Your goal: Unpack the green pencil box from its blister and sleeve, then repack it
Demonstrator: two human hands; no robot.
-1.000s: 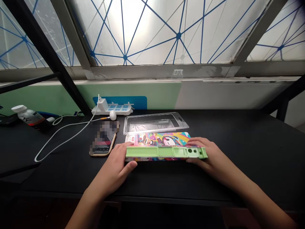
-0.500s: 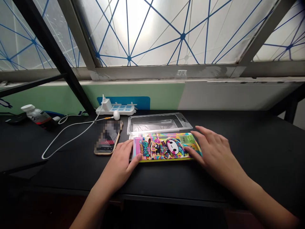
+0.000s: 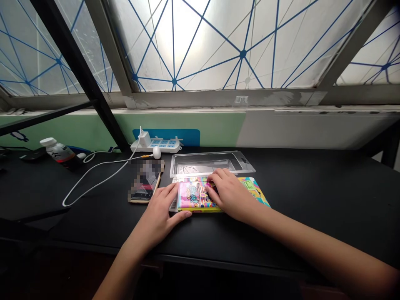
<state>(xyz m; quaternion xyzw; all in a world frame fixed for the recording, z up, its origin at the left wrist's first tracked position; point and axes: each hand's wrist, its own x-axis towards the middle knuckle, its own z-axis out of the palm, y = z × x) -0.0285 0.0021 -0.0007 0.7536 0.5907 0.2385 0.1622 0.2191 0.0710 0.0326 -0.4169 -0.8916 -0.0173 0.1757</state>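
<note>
A brightly coloured cartoon pencil case (image 3: 189, 196) lies flat on the black desk, its printed lid upward. At its left end is my left hand (image 3: 162, 208), closed about the corner, with the thumb along the front edge and the fingers by the left side. Across the middle of the lid lies my right hand (image 3: 233, 193), fingers bent and thumb pressed on the printed top, covering much of the picture. A clear plastic packaging tray (image 3: 206, 164) sits just behind the case. Something pale and thin shows under the case's left end.
Left of the case lies a phone (image 3: 145, 183) with a blurred screen. A white cable (image 3: 93, 168) loops from a power strip (image 3: 162, 145) at the wall. Further left are a leaning bottle (image 3: 59, 152) and a black slanted frame bar (image 3: 81, 71). Windows stand behind.
My right hand has moved left from the case's right end onto the middle of its lid. My left hand stays at the left end, its thumb now lower, by the front edge.
</note>
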